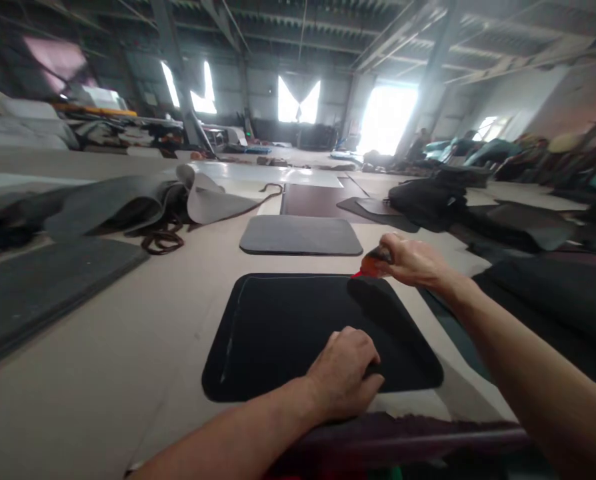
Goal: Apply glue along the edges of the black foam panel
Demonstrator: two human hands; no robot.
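Observation:
A black rounded-square sheet (288, 333) lies flat on the tan worktable (143, 347) in front of me. My left hand (345, 373) presses down on its near right part, fingers curled against the material. My right hand (411, 260) is closed around a small red-orange tool (371, 265), whose tip sits at the sheet's far right corner. A faint pale line runs along the sheet's left and far edges.
A grey rounded sheet (301, 235) lies farther back, with a dark brown panel (318, 199) behind it. Dark material piles (428, 200) sit to the right, a grey rolled sheet and cord (163, 233) to the left, and a dark mat (43, 287) at left.

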